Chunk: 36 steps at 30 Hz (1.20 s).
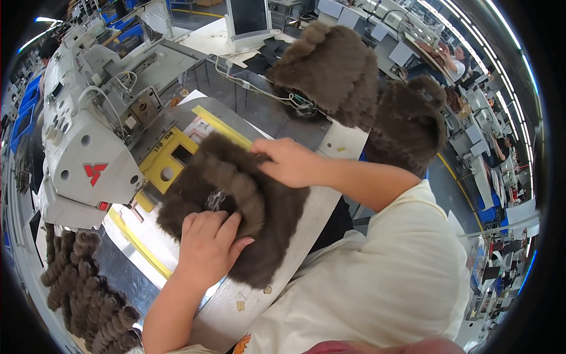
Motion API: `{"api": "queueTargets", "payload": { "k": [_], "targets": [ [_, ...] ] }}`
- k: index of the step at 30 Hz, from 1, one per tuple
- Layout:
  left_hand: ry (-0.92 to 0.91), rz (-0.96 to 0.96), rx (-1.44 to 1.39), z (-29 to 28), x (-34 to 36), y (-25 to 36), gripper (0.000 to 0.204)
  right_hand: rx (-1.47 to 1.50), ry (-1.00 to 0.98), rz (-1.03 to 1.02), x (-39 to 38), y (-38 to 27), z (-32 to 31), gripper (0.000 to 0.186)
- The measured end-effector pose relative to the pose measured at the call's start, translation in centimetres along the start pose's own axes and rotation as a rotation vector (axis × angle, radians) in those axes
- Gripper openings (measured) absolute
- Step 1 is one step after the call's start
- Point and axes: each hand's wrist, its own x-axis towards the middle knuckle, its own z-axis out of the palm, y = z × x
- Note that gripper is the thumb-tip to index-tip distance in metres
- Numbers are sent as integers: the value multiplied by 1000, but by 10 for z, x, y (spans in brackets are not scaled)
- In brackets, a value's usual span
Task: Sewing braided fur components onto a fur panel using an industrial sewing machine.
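I see the fur piece (236, 206), brown and ribbed, lying on the grey table (306, 218) just right of the sewing machine (88, 147), partly over the yellow template (168, 159) at the machine's base. My left hand (209, 242) sits on the near edge of the fur, fingers curled down and pinching into the pile. My right hand (289, 162) lies on the far edge of the fur, fingers bent and pressing flat on it; I can't tell if it actually grips. More brown fur (336, 71) is heaped beyond the fur piece, further from the machine, with another heap (410, 127) to its right. A pile of ribbed fur strips (88, 295) lies below the machine. A monitor (247, 17) stands far behind the machine.
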Motion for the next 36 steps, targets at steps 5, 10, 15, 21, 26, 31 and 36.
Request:
{"api": "queueTargets", "payload": {
  "k": [5, 10, 15, 21, 26, 31, 36],
  "targets": [
    [93, -77, 22, 3, -3, -6, 56, -64, 218, -88, 9, -16, -75, 24],
    [12, -151, 43, 10, -6, -14, 56, -331, 375, -197, 25, -19, -172, 22],
    [-39, -209, 35, 10, -8, -18, 54, -197, 361, -112, 42, -1, -261, 19],
    [-25, -212, 26, 13, -8, -25, 54, -731, 539, 150, 45, 94, -362, 26],
    [-68, -317, -1, 10, -7, -26, 49, -692, 306, 381, 58, 169, -318, 57],
    [-33, -301, -13, 13, -9, -36, 46, -733, 415, 379, 41, 185, -249, 81],
    [-54, -338, -36, 13, -13, -45, 44, -674, 480, 247, 44, 151, -249, 73]
  ]
}}
